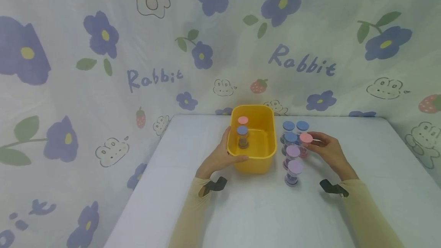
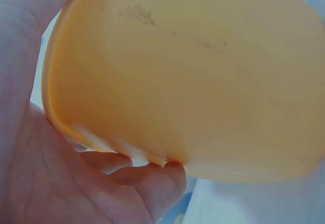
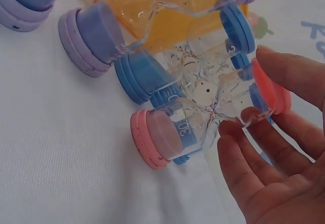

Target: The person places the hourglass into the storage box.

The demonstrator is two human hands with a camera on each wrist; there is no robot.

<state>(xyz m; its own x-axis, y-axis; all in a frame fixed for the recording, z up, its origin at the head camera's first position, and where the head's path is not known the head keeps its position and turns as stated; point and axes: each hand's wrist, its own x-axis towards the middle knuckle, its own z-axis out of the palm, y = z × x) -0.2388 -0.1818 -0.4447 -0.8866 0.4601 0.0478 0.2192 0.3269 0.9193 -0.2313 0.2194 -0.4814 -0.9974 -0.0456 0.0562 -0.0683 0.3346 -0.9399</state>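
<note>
Head view is showing a yellow tub (image 1: 253, 166) standing near the far edge of the white table (image 1: 262, 217), a little left of that edge's middle. The person's left hand (image 1: 220, 159) is gripping the tub at its left side and near left corner, and the left wrist view is showing the fingers bending against its plastic wall. Inside, a blue-capped hourglass (image 1: 242, 131) is standing toward the tub's left side, with a second pink cap (image 1: 242, 120) showing just behind it.

Right of the tub, the right hand (image 1: 329, 151) is pinching a pink-capped hourglass (image 1: 306, 138) at its top, the thumb pressing the upper cap and the fingers supporting the clear glass. Whether its base is touching the table, I cannot tell.

Just left of that hourglass, others are standing upright in a cluster: two blue hourglasses (image 1: 288, 126) side by side nearest the far edge, a third blue one (image 1: 291, 137) in front of them, then two purple hourglasses (image 1: 294, 167) lining up toward the near edge. Behind the table, a cloth (image 1: 237, 60) with flowers and rabbits is hanging
</note>
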